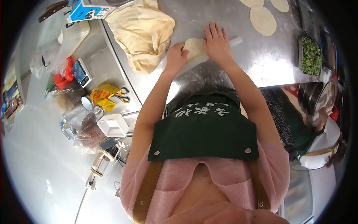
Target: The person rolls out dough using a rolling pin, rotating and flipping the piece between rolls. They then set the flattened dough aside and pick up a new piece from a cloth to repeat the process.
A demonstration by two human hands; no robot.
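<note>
A thin round of dough [195,49] lies on the steel worktop [209,80], overlapping a white rolling pin [235,41]. My left hand [176,59] has its fingers curled at the dough's left edge, with the thumb on top. My right hand [217,44] lies across the pin with its fingers stretched out flat, beside the dough's right edge. The pin's middle is hidden under this hand and the dough. Left of my left hand sits a large pale dough mass or cloth-like sheet [141,35], wrinkled and heaped.
Flattened dough rounds [263,20] lie at the back right. A tray of chopped greens [311,56] stands on the right. To the left are scissors [122,95], a yellow packet [104,96], a scale-like device [81,72] and a blue carton [89,11]. Another person [317,149] is at the right.
</note>
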